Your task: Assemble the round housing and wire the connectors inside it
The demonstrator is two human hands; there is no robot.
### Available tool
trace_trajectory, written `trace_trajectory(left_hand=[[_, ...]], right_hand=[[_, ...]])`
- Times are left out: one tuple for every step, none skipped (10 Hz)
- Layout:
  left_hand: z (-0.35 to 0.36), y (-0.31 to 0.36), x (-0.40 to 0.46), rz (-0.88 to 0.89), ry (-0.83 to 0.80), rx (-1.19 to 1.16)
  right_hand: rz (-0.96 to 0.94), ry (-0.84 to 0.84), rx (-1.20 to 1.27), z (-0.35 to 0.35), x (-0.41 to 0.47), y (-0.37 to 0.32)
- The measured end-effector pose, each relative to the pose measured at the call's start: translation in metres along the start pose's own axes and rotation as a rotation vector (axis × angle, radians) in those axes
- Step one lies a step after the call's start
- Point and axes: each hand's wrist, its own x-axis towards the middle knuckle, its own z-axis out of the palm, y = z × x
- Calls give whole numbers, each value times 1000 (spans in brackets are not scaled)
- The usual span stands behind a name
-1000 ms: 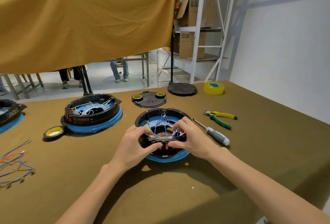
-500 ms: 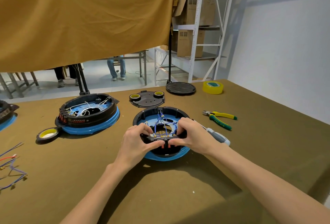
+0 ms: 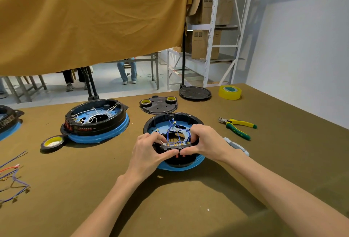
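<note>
Your left hand (image 3: 149, 150) and right hand (image 3: 205, 142) both pinch the connector strip (image 3: 177, 147), steadying it to seat into the housing (image 3: 181, 165) rim.

Both forearms reaching forward and converging, left hand (image 3: 149, 151) and right hand (image 3: 204, 142) side by side — fingers curled, thumbs nearly touching, pinching.

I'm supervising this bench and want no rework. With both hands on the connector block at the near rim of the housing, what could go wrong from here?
1. The blue wires loop loosely just behind the connector block; seating the block could pinch one or pull a terminal loose.
2. The left hand and right hand press from opposite ends, so the block might go in skewed.
3. Nothing visibly braces the round housing, so it may slide on the cloth.
</note>
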Motion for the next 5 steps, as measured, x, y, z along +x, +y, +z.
trace_trajectory(left_hand=[[2, 0, 3, -15, 12, 18], [2, -2, 4, 24, -14, 29], [-1, -10, 2, 110, -31, 47], [-2, -11, 1, 92, -4, 27], [1, -10, 0, 62, 11, 16]], right_hand=[[6, -17, 20, 1, 4, 5], [-5, -4, 30, 5, 5, 13], [6, 43, 75, 6, 3, 19], [26, 71, 105, 1, -3, 18], [93, 262, 241, -16, -12, 12]])
